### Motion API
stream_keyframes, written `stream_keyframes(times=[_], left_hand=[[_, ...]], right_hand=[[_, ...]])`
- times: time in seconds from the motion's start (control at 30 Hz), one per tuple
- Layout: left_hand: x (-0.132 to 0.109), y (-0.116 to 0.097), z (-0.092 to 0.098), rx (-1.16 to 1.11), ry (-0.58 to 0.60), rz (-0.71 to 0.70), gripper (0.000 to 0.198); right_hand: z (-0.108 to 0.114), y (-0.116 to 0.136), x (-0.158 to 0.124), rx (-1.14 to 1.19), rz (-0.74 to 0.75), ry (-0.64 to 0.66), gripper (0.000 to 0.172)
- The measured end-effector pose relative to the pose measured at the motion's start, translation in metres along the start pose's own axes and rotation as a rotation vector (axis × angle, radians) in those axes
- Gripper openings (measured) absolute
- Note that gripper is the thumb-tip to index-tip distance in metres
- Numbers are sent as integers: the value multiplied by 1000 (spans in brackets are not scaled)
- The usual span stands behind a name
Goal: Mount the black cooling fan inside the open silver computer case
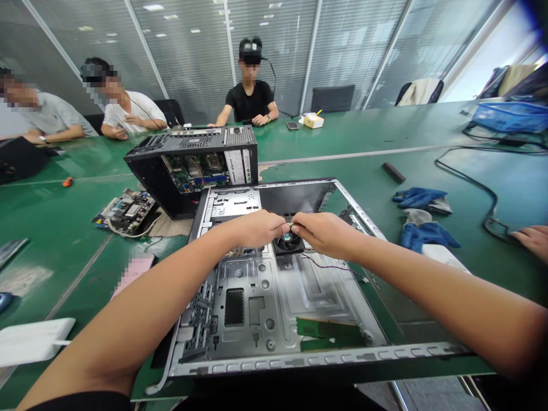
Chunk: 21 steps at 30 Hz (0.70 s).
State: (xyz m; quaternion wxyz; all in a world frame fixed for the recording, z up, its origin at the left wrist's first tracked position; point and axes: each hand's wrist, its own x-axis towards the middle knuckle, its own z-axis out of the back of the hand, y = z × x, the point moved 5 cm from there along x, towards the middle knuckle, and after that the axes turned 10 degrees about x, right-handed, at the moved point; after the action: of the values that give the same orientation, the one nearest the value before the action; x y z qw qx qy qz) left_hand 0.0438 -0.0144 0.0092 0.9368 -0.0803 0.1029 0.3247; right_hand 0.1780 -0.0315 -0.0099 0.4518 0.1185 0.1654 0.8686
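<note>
An open metal computer case (252, 285) lies flat in front of me. Over its middle, my left hand (268, 227) and my right hand (314, 229) meet fingertip to fingertip, both pinched on a short piece of cable (290, 225). Just under the fingers is a black fan (287, 245) with a round label. Its thin wires (329, 266) run right to a small white connector (365, 279) near the case's edge. Two green memory sticks (329, 329) lie inside the case, toward its near right corner.
A second black case (192, 160) stands behind, beside a circuit board (128, 211). Blue gloves (422, 200), a white box (445, 257) and a black cable (466, 177) lie right. Another person's hand (533, 240) rests at the right edge. Three people sit across the green table (342, 157).
</note>
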Motion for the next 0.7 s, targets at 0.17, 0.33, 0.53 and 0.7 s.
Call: stream_keyframes(times=[0.17, 0.33, 0.53, 0.7], left_hand=[[-1, -1, 0, 5, 19, -2, 40], [0, 1, -1, 19, 3, -1, 42], [1, 2, -1, 26, -12, -7, 43], [0, 1, -1, 40, -9, -2, 44]], right_hand=[[0, 0, -1, 21, 39, -25, 28], [0, -1, -1, 26, 7, -19, 29], [1, 1, -1, 19, -4, -9, 31], [1, 1, -1, 7, -12, 0, 32]])
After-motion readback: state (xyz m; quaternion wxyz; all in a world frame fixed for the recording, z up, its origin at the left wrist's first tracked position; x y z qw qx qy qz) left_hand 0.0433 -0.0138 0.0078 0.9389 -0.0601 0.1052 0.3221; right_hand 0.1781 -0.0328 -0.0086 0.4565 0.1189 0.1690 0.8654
